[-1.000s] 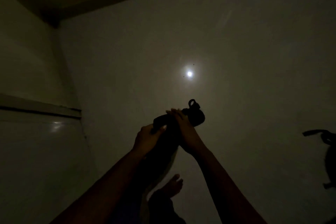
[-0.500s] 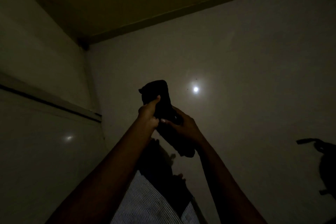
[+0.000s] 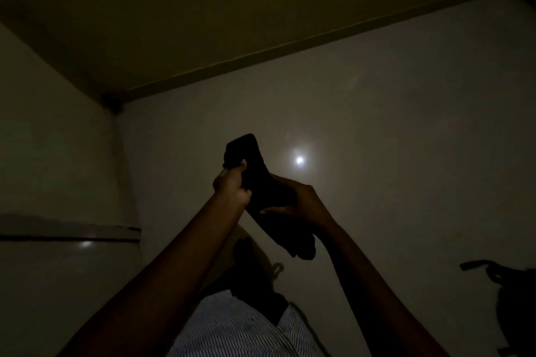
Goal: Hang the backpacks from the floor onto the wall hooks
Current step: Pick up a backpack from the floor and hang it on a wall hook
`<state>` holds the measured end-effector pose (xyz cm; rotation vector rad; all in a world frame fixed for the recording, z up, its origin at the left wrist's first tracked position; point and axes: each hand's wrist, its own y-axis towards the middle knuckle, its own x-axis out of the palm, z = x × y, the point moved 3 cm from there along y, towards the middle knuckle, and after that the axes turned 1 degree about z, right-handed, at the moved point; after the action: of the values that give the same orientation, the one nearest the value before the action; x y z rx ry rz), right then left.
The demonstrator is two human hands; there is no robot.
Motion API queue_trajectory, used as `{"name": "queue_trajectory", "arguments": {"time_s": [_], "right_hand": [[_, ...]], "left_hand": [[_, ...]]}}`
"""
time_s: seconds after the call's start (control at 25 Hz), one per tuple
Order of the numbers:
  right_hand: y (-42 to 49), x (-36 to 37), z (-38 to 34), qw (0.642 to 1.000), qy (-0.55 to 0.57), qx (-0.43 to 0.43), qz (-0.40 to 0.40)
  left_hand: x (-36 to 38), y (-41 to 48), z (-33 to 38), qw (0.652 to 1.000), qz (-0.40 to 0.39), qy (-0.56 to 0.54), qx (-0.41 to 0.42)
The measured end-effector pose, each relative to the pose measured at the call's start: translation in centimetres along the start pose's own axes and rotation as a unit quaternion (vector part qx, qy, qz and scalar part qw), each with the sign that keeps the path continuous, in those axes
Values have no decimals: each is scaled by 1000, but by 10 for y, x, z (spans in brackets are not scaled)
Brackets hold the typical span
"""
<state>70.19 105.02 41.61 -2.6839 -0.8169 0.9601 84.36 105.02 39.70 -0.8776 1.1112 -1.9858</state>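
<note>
The room is very dark. Both my hands are raised against the pale wall, holding a black padded backpack strap [image 3: 262, 182]. My left hand [image 3: 232, 187] grips its upper end; my right hand [image 3: 298, 201] clasps it lower down, and the strap's tail hangs out below to the right. Beneath my arms hangs the striped light-coloured backpack body [image 3: 232, 330], partly hidden by them. A small dark hook or nail [image 3: 301, 163] sits on the wall in a bright light spot, just right of the strap's top. A second dark backpack [image 3: 510, 307] hangs on the wall at the right edge.
A white cabinet or appliance [image 3: 58, 284] with a ledge stands at the left. Walls and ceiling meet in a corner [image 3: 113, 106] at upper left. Bare wall lies between the light spot and the dark backpack.
One second ago both hands clutched the bunched strap lower down. The view has since tilted up, and my hands have spread along the strap, with its top held higher beside the light spot.
</note>
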Motion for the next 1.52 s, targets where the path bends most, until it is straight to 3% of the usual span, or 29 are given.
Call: {"name": "queue_trajectory", "arguments": {"time_s": [0.16,0.4,0.64,0.72,0.84,0.96,1.04,1.12,1.24,1.4,1.52], "right_hand": [[38,-13,1,987,-28,-73,143],[121,-45,-8,977,14,-25,212],[229,-98,-24,981,126,50,137],[262,-108,-38,985,135,47,91],[298,-118,-59,984,170,33,43],[344,-133,-85,978,208,20,14],[381,-148,-104,985,173,-3,17],[411,-159,-126,988,150,-19,8],[450,-157,-166,983,186,-3,-1],[511,-152,-222,983,179,-14,47],[543,-158,-259,983,172,-48,51]], "left_hand": [[31,23,29,1000,10,-23,17],[84,42,73,998,-28,-49,32],[155,39,117,982,-72,96,149],[176,44,136,951,-37,177,251],[205,59,172,866,-30,334,371],[226,79,225,765,-44,513,388],[233,94,265,723,-49,578,375],[232,105,299,720,-54,573,388],[232,119,360,748,-33,523,408],[245,129,439,670,58,553,491],[251,128,481,672,98,509,529]]}}
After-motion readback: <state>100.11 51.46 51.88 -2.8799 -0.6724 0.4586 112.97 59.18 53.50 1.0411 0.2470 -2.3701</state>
